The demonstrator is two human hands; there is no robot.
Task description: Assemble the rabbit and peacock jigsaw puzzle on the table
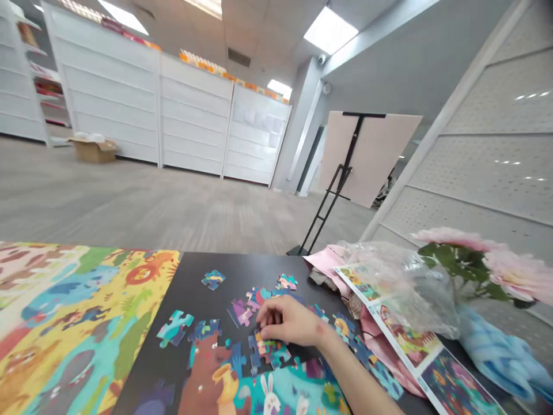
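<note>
My right hand [291,321] reaches in from the lower right over the black table. Its fingers are curled and its thumb is bent in, closed at the edge of a colourful puzzle piece [260,349]; the grip itself is partly hidden. Just below lies a partly joined jigsaw puzzle [203,377] with a brown bear holding a yellow pot and a white rabbit [270,397]. Purple puzzle pieces [242,312] lie close to the fingertips. A teal piece [175,327] and a blue one [213,279] are loose further left. My left hand is out of view.
On the left lies a large finished-looking animal puzzle [86,323]. To the right are picture sheets [406,337], crumpled clear plastic [401,282], pink paper [380,346] and pink flowers [514,271] in blue wrapping [505,349]. Beyond the table stands an easel [341,178].
</note>
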